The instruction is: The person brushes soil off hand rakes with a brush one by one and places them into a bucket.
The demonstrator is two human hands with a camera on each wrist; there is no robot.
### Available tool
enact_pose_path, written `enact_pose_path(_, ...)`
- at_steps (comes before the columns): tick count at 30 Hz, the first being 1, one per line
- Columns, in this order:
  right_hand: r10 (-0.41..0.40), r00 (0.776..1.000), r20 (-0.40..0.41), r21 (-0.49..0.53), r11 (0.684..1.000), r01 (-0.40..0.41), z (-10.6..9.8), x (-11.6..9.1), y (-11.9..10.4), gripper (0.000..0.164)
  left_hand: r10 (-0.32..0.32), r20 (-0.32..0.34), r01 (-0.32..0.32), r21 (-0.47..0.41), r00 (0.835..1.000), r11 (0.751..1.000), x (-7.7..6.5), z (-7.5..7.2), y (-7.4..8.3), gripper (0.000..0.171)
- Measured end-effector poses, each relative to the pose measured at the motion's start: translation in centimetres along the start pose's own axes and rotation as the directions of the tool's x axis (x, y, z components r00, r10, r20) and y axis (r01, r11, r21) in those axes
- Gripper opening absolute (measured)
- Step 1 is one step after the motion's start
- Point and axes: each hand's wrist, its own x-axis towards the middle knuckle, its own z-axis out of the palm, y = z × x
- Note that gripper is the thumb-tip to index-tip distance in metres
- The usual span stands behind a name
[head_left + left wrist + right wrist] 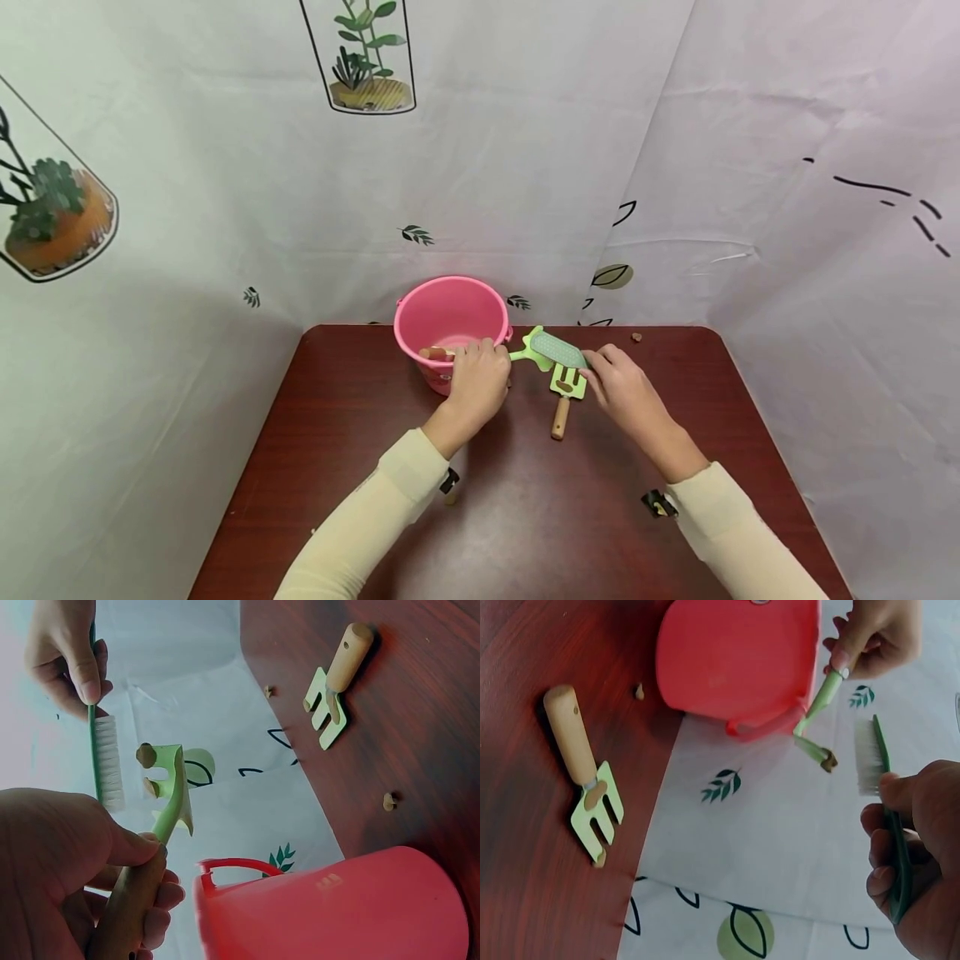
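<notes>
Green garden rake (169,815) runs left to right, its wooden handle (130,911) gripped in the left hand (480,379) above the pink bucket (450,304), its head pointing toward the right hand (624,390). That hand holds a green brush (886,761), bristles (867,761) facing the rake head, just apart.

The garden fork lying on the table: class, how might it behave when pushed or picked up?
The garden fork is probably stiff, given its thick wooden handle. Its broad, flat head should resist rolling. The brown lump on that head looks loose, so it may slide off when lifted.
</notes>
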Motion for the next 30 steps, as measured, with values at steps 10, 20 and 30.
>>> enact_pose_path(10,0.036,0.996,0.084,-0.023,0.999,-0.034,0.9,0.0,-1.3,0.029,0.011,-0.025,-0.01,0.028,1.0,1.0,0.0,0.5,0.1,0.016)
enact_pose_path(20,0.077,0.991,0.105,-0.098,0.993,-0.067,0.8,0.0,-1.2,0.03,0.011,0.006,-0.011,0.032,1.0,0.999,0.0,0.4,0.1,0.019)
enact_pose_path(30,0.053,0.995,0.08,-0.124,0.991,-0.043,0.7,-0.1,-0.7,0.028,0.003,0.015,-0.003,0.029,1.0,1.0,0.0,0.4,0.2,0.019)
